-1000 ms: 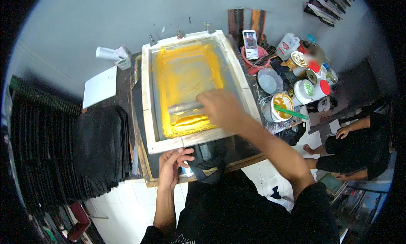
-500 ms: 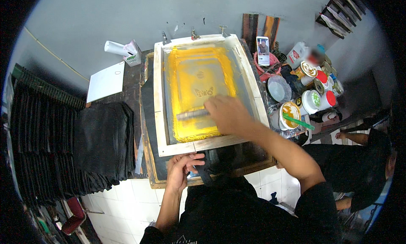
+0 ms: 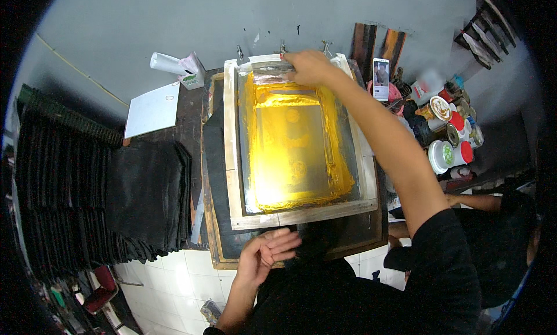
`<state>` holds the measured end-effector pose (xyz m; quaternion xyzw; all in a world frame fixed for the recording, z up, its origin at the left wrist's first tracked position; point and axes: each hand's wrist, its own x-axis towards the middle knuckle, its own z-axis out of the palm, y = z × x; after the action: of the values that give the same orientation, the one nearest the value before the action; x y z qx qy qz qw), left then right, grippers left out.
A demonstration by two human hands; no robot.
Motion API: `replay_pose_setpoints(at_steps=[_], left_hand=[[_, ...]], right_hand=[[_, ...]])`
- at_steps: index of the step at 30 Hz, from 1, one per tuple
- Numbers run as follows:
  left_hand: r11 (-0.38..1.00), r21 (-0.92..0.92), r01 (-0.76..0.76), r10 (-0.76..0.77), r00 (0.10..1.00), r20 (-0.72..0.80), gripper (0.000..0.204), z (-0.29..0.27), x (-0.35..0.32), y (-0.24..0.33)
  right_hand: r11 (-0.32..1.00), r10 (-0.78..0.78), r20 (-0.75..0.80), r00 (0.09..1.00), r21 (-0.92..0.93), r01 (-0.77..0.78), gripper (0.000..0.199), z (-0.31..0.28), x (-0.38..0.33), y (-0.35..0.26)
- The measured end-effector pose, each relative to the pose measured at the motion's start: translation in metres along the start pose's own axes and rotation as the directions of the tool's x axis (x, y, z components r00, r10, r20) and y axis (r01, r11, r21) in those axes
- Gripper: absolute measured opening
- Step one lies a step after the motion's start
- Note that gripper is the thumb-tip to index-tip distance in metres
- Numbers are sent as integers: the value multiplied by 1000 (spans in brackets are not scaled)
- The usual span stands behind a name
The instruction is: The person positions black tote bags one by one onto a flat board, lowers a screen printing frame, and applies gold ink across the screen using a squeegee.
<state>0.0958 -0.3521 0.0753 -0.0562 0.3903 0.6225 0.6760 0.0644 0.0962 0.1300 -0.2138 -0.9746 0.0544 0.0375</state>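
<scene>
Overhanging the pale frame [image 3: 234, 178] is the right hand [image 3: 308, 67].

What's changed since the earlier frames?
The right hand, gripping the squeegee, has moved from the near half of the white frame to its far end. Yellow ink now covers the middle more fully, thicker toward the far end. Nothing visibly let go. Left hand stays by the near edge; black stack unchanged.
</scene>
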Motion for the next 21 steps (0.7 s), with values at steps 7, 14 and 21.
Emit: replay_pose_setpoints(at_steps=[7,14,21], left_hand=[[305,844,-441,589,784,196,30,75,75,103],[-454,821,-347,635,520,571,38,83,182,209],[-490,798,-350,551,586,595,36,69,157,176]], right_hand=[[997,58,-109,992,-47,-63,40,16,-37,-13],[1000,-13,-133,991,-23,10,34,19,-67,-41],[1000,3,-118,993,23,0,33,23,-117,-60]])
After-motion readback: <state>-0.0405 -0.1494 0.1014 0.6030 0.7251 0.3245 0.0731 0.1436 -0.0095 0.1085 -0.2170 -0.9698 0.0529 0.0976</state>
